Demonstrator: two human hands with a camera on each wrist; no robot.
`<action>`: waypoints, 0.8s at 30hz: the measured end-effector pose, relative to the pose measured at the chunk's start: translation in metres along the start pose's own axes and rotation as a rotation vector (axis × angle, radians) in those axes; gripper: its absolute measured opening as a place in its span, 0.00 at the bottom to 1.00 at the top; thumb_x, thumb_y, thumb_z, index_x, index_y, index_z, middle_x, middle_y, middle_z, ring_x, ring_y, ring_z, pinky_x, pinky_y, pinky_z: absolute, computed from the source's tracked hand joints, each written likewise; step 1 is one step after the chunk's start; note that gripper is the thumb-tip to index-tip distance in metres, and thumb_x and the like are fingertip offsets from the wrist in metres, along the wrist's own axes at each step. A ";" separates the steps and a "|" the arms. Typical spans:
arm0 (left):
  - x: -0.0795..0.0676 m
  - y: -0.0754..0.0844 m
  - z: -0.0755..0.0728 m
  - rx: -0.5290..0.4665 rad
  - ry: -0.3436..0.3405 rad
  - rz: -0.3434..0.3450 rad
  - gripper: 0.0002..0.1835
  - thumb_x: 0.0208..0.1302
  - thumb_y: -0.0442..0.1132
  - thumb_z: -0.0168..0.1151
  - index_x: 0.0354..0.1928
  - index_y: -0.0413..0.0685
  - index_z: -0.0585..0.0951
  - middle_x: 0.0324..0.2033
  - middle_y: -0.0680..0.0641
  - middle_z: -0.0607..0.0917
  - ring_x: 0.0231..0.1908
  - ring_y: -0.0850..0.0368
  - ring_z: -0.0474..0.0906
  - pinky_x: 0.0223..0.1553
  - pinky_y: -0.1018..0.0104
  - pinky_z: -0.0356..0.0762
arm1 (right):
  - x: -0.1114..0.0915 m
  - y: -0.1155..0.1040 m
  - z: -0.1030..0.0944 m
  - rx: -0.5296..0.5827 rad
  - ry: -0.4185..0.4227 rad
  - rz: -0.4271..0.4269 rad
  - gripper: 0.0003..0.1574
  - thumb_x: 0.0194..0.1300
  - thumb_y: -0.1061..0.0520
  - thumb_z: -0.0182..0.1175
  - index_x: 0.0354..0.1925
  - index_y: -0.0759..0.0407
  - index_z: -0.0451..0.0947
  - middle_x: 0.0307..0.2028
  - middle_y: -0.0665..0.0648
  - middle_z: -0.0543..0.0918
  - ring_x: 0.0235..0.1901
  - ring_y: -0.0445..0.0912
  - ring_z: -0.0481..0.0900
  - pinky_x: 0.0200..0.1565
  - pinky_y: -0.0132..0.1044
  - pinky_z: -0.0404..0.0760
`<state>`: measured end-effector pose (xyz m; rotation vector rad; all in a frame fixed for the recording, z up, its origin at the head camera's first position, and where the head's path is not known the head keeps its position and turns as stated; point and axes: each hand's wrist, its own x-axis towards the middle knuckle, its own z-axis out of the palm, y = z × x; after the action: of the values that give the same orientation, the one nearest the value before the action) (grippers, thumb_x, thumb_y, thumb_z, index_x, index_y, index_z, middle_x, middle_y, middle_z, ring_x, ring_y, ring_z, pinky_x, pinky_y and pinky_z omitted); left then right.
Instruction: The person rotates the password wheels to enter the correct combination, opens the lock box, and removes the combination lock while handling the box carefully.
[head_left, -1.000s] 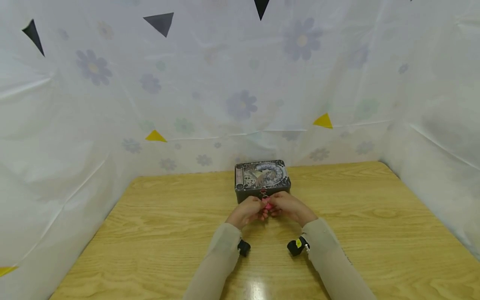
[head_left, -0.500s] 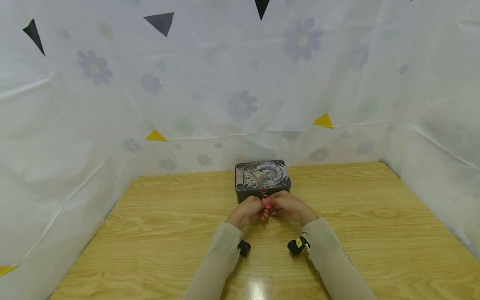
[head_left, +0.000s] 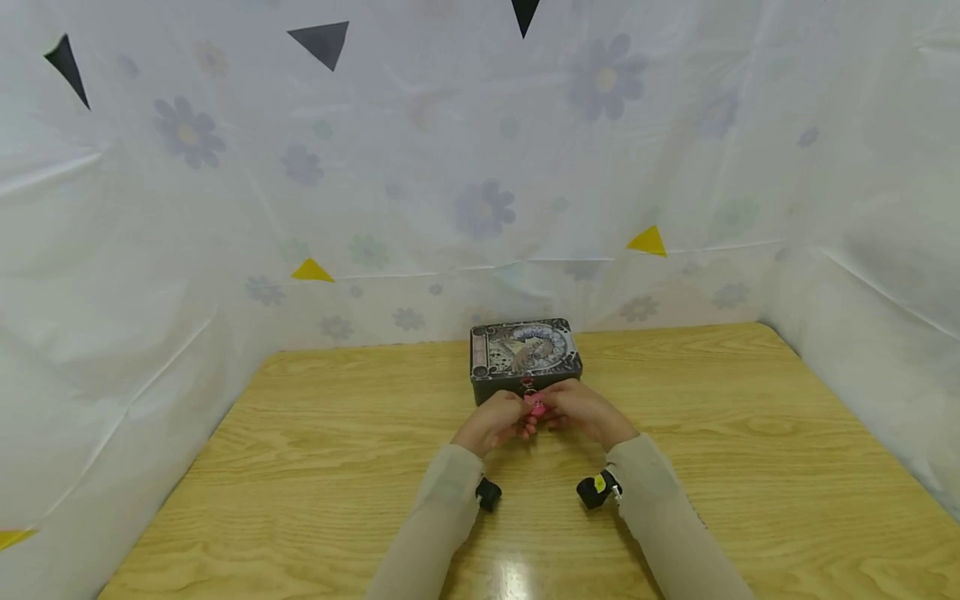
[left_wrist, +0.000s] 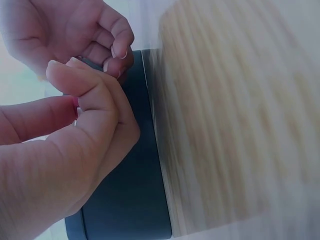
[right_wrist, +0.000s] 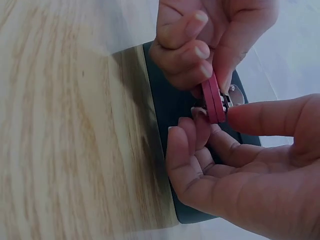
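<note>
Right now, the left hand (head_left: 491,425) and the right hand (head_left: 585,412) come together just below the middle of the head view, both pinching a small pink lock (head_left: 537,405) between thumb and fingers. Up close in the right wrist view it's edge-on, the right thumb pressed to its side, the other fingers curling underneath. Above it, a metal ring (head_left: 530,391) and a red clasp (head_left: 527,382) sit at the front of a dark box (head_left: 525,350) with a patterned lid. Both wrists angle inward, forearms in pale sleeves (head_left: 652,483) slanting up from the bottom edge, black wrist devices (head_left: 488,495) between them over the wooden surface (head_left: 337,450).
</note>
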<state>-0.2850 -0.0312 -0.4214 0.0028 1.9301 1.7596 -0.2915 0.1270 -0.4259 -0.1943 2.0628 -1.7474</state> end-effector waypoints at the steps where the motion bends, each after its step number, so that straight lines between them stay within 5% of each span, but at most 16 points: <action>1: 0.000 0.000 0.000 -0.001 -0.001 -0.001 0.11 0.72 0.30 0.46 0.33 0.35 0.75 0.21 0.47 0.74 0.21 0.60 0.72 0.23 0.73 0.71 | 0.000 0.000 0.000 -0.001 0.007 0.000 0.20 0.71 0.65 0.44 0.52 0.81 0.71 0.32 0.53 0.80 0.32 0.43 0.79 0.40 0.38 0.80; 24: -0.001 0.001 0.000 0.030 -0.007 -0.014 0.10 0.74 0.32 0.46 0.39 0.33 0.76 0.22 0.48 0.74 0.21 0.61 0.70 0.23 0.73 0.69 | -0.002 -0.002 -0.004 0.016 -0.008 0.051 0.21 0.71 0.64 0.45 0.55 0.79 0.70 0.33 0.55 0.79 0.33 0.44 0.78 0.42 0.39 0.80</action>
<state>-0.2843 -0.0317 -0.4200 0.0054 1.9464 1.7195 -0.2913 0.1310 -0.4233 -0.1432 2.0295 -1.7296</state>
